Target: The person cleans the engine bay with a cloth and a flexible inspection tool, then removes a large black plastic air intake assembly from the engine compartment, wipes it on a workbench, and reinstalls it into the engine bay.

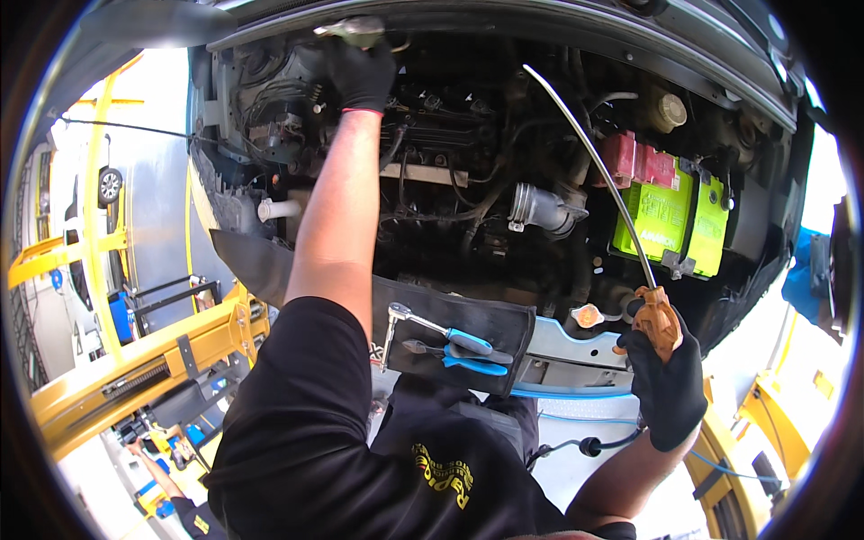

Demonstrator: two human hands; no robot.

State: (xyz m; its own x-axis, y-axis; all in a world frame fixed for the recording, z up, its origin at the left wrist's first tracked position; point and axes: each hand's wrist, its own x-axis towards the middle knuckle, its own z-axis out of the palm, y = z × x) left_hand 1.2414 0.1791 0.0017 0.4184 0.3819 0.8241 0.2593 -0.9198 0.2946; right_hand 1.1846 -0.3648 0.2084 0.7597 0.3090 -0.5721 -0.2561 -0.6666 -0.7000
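My left hand (362, 76), in a black glove, reaches to the far left edge of the engine bay. Its fingers are closed round a shiny metallic and greenish object (360, 32), blurred and too unclear to name. At the right, my gloved right hand (668, 378) grips the orange-brown handle of an air blow gun (659, 324). Its long, bent metal tube slants up and left over the engine bay. Between the hands lies the dark engine (441, 126). An open grey intake pipe (544, 209) points left, near the lime-green battery (670, 216).
A ratchet (441, 328) and blue-handled pliers (463, 357) rest on a black mat (414, 360) at the car's front edge. An orange-topped cap (588, 315) sits beside it. A black hose (589, 446) hangs below. Yellow lift parts (153, 378) and another person's arm (157, 472) are left.
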